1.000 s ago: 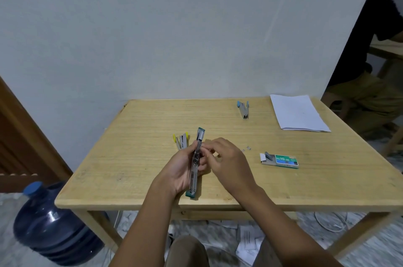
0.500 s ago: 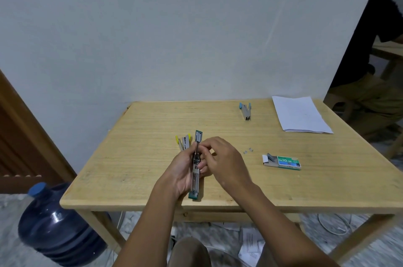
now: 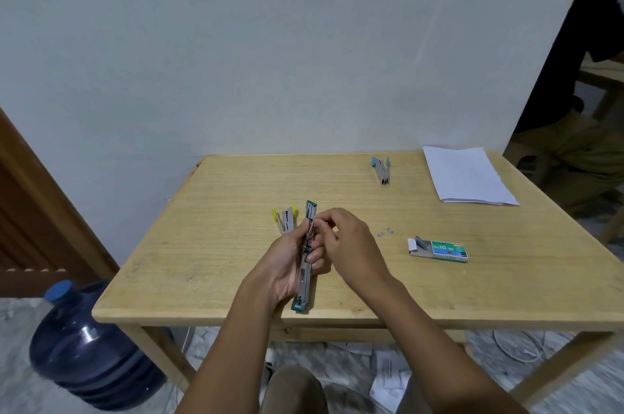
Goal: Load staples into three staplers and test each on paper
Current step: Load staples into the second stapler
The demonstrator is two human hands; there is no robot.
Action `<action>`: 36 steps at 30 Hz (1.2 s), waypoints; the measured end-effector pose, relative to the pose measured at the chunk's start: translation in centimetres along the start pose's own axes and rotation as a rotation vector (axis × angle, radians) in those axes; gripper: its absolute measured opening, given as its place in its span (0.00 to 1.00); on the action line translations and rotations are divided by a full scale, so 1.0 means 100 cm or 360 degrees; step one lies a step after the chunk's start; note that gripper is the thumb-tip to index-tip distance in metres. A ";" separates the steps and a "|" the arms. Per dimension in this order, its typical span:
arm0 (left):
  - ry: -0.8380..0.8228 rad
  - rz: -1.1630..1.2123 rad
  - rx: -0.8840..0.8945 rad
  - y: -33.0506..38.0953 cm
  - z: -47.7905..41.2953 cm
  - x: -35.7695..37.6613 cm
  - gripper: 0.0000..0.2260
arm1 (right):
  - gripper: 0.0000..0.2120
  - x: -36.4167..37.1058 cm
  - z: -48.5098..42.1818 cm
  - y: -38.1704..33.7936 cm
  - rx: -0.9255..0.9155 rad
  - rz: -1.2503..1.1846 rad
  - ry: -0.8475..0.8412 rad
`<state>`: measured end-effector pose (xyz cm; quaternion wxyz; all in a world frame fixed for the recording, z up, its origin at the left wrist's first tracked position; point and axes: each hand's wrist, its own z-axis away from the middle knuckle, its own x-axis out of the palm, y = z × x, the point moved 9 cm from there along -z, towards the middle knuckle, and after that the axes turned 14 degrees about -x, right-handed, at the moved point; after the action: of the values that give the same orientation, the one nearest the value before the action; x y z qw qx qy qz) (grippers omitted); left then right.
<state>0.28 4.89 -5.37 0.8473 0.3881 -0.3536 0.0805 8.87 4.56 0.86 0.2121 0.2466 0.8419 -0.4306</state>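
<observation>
The right hand [image 3: 351, 244] pinches its fingers [image 3: 320, 223] at the open track of the green stapler [image 3: 305, 265], though whether they hold a staple strip cannot be told. The left hand [image 3: 287, 265] grips that stapler, opened out flat, above the table [image 3: 216, 244] near its front edge. A yellow stapler [image 3: 284, 218] lies just beyond, the staple box [image 3: 439, 249] to the right, a blue stapler [image 3: 381, 169] and paper [image 3: 467, 177] farther back.

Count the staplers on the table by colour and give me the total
Green stapler, opened out in the left hand: 1
Yellow stapler: 1
Blue stapler: 1
Total: 3
</observation>
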 end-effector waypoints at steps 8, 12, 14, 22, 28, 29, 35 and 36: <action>-0.0004 0.0029 -0.0019 0.000 0.001 0.001 0.18 | 0.05 0.001 -0.006 -0.001 -0.0158 0.0106 -0.0058; -0.0004 0.0003 -0.0004 -0.001 0.001 0.001 0.15 | 0.10 0.005 -0.007 0.002 -0.0130 0.0199 -0.0153; -0.0001 0.0000 0.0003 -0.001 0.001 0.000 0.15 | 0.11 0.005 -0.007 0.001 -0.0126 0.0217 -0.0167; 0.0010 -0.0022 -0.0009 -0.002 -0.001 -0.002 0.15 | 0.12 0.002 -0.007 -0.011 -0.0138 0.0391 -0.0245; 0.0060 -0.0049 0.0003 -0.002 0.000 -0.005 0.14 | 0.12 -0.002 -0.005 -0.024 -0.0202 0.0517 -0.0225; 0.0065 -0.0053 0.0004 -0.002 0.000 -0.005 0.14 | 0.12 -0.002 -0.004 -0.026 -0.0214 0.0533 -0.0216; 0.0052 -0.0079 0.0033 -0.002 0.002 -0.002 0.15 | 0.10 -0.006 0.003 -0.021 -0.0121 0.0356 0.0002; 0.0054 -0.0081 0.0031 -0.002 0.002 -0.002 0.15 | 0.09 -0.005 0.003 -0.016 -0.0066 0.0293 0.0018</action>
<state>0.13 4.65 -5.48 0.8511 0.4036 -0.3285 0.0690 8.33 3.34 1.97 0.2510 0.3208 0.8257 -0.3903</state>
